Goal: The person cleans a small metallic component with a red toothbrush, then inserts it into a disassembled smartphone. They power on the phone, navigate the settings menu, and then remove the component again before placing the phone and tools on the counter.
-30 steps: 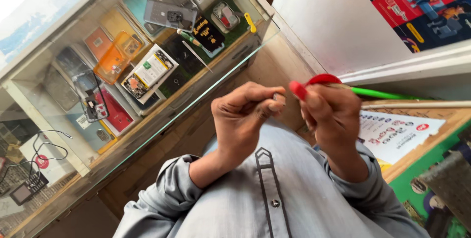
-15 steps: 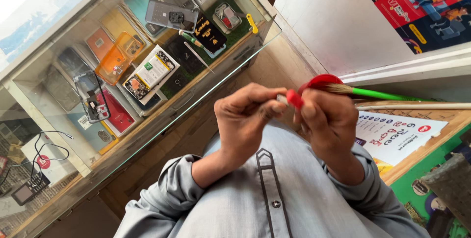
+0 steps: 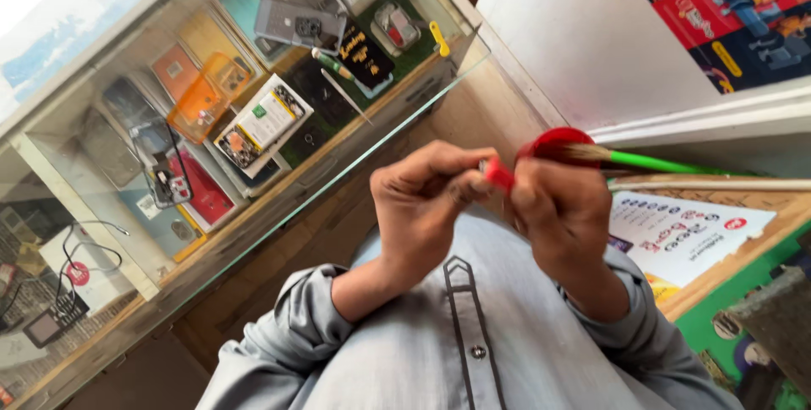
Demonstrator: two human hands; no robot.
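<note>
We see glass display case (image 3: 253, 114) behind, both hands raised over shirt front. Left hand (image 3: 422, 207), fingers curled shut, pinches small red piece (image 3: 498, 173). Right hand (image 3: 562, 211) just beside, fingers closed on green-handled brush (image 3: 667, 162). Brush long axis runs right, away from fingers; bristles against red cap (image 3: 557, 141).

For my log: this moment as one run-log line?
left hand pinches small red part | right hand holds green-handled brush | glass case beyond

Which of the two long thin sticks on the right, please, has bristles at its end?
The green brush has them: pale bristles at its end, next to the red lid by the right hand. The plain wooden stick lies just below it.
</note>
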